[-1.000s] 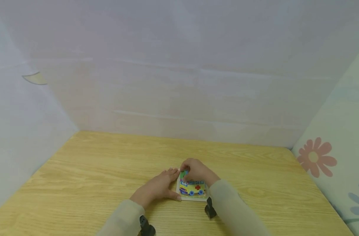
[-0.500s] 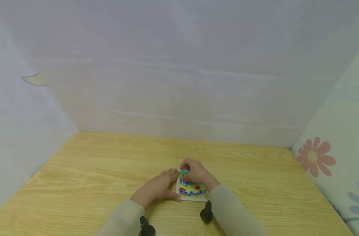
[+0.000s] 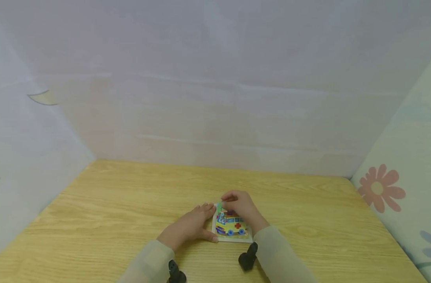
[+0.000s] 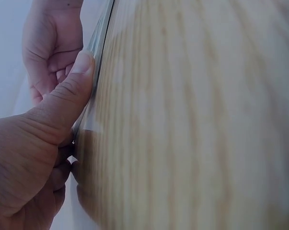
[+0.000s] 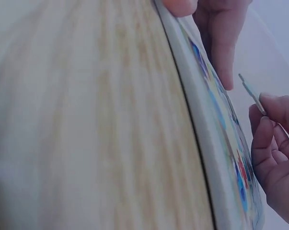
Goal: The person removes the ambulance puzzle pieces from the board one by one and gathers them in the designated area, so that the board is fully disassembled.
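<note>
A small picture puzzle board (image 3: 232, 227) with a yellow ambulance and a white border lies on the table. My left hand (image 3: 188, 228) rests along its left side, thumb (image 4: 70, 88) at the near corner and fingers stretched toward the far corner. Over the far part of the board, my right hand (image 3: 242, 206) pinches a thin puzzle piece (image 5: 252, 93) between thumb and fingers. In the right wrist view the piece is edge-on and raised off the board. A dark brown patch shows in the picture beneath that hand. The hand hides the board's far right part.
The wooden table (image 3: 130, 196) extends around the board on all sides. A pale cloth wall (image 3: 215, 98) rises behind it, with a flower-printed cloth (image 3: 382, 188) on the right. Black wrist devices (image 3: 248, 257) sit at both sleeves.
My right hand has lifted slightly and moved right and away, with a piece in its pinch. More of the ambulance and a dark brown patch now show. The left hand stays still.
</note>
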A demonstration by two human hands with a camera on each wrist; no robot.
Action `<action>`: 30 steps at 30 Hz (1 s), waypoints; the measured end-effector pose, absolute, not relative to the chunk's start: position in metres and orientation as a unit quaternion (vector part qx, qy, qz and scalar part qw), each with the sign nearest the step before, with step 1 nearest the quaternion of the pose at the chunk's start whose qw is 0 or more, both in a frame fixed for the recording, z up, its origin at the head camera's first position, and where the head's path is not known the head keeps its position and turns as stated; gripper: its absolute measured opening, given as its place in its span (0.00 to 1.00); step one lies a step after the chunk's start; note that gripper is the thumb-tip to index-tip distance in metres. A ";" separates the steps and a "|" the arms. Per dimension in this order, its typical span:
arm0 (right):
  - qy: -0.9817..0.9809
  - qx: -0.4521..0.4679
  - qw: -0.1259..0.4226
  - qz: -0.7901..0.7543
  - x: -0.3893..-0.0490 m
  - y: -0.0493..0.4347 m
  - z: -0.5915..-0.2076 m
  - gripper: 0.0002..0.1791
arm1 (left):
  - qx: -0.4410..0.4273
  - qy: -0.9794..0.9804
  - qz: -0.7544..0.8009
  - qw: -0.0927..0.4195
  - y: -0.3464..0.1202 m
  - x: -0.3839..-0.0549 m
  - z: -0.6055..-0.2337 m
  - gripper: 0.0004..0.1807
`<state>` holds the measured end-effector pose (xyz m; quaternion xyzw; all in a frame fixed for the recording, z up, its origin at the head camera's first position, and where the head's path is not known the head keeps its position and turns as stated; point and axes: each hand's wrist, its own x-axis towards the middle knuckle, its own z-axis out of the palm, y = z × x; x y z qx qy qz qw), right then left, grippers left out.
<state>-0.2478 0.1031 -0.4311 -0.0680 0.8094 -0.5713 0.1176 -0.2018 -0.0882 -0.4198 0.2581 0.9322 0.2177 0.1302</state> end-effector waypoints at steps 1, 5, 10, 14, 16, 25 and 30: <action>0.809 -0.063 0.112 -0.574 -0.248 0.103 -0.431 0.14 | 0.257 0.933 0.216 0.131 -0.088 -0.202 -0.419 0.53; 0.803 -0.035 0.091 -0.587 -0.250 0.106 -0.433 0.14 | 0.251 0.933 0.218 0.136 -0.089 -0.202 -0.419 0.52; 0.776 0.005 0.080 -0.626 -0.248 0.113 -0.431 0.15 | 0.251 0.934 0.218 0.134 -0.090 -0.202 -0.420 0.52; 0.752 0.023 0.068 -0.655 -0.246 0.121 -0.432 0.15 | 0.247 0.934 0.220 0.136 -0.090 -0.203 -0.420 0.52; 0.743 0.030 0.055 -0.666 -0.246 0.125 -0.434 0.15 | 0.246 0.933 0.223 0.139 -0.090 -0.203 -0.420 0.52; 0.716 0.066 0.032 -0.694 -0.242 0.148 -0.436 0.16 | 0.256 0.935 0.206 0.133 -0.088 -0.202 -0.420 0.52; 0.712 0.073 0.024 -0.698 -0.239 0.162 -0.437 0.18 | 0.254 0.936 0.201 0.134 -0.087 -0.201 -0.421 0.52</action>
